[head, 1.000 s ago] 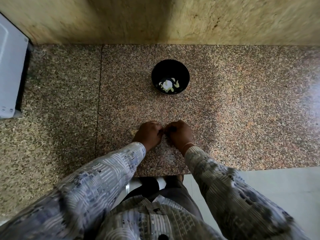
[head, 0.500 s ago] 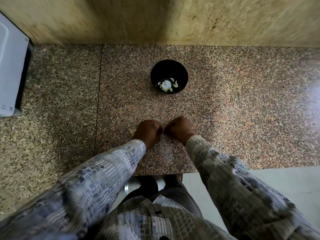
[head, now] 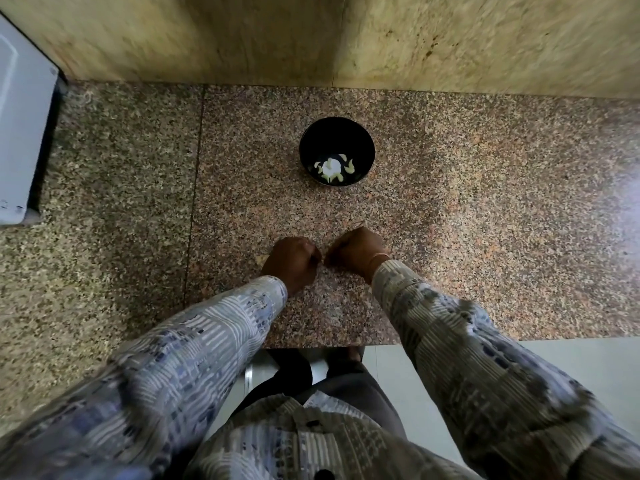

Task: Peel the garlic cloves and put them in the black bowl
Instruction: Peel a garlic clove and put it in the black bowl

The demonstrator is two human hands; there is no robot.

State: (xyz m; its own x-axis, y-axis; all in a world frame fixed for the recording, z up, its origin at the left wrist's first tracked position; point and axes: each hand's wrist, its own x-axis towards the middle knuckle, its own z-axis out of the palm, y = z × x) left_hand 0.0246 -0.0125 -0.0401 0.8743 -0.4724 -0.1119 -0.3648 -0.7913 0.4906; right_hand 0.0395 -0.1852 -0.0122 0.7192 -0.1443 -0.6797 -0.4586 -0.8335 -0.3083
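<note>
Far left there's a white appliance (head: 20, 133) sitting at the edge of the speckled granite worktop (head: 121, 168). Moving in, a tiny pale scrap (head: 259, 259), looks like a bit of peel, lies on the stone just beside the left hand (head: 292, 263). That hand is balled up with knuckles facing the camera, fingers curled under, so honestly I can't tell what it's pinching, if anything. Further back, near the wall, is the black bowl (head: 360, 140), well apart from both hands, with a handful of peeled garlic cloves (head: 332, 168) sitting pale at the bottom of it. Then the right hand (head: 356, 252), same deal: curled tight, fingertips tucked toward the left hand's so the two nearly meet, and whatever's between them is hidden. Thin bangle (head: 377, 258) on that wrist. Both arms are in patterned sleeves (head: 194, 358).
</note>
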